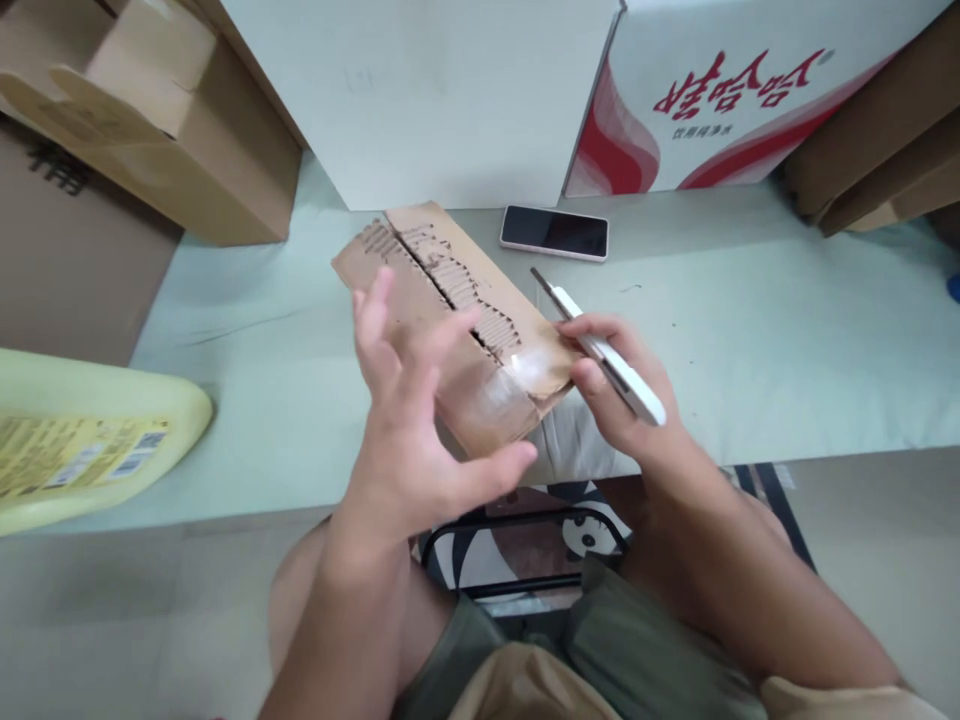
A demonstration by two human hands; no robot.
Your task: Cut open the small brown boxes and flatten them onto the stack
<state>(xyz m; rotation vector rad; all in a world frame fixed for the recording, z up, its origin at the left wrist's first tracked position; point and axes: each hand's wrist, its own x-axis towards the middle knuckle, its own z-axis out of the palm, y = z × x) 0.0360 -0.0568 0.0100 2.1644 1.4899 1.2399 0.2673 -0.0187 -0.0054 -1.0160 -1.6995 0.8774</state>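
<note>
Below, my right hand [616, 418] grips a slim white utility knife [615, 360]; my left hand [409, 440] spreads empty over a brown cardboard box [491, 285].

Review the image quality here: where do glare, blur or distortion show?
Head view: bright glare on the clear, shiny tape across the near end of the brown cardboard box; head view: the bare left hand's fingers look slightly blurred; head view: the pale yellow-green plastic bottle appears stretched toward the left edge, its small label print too soft to read.
</note>
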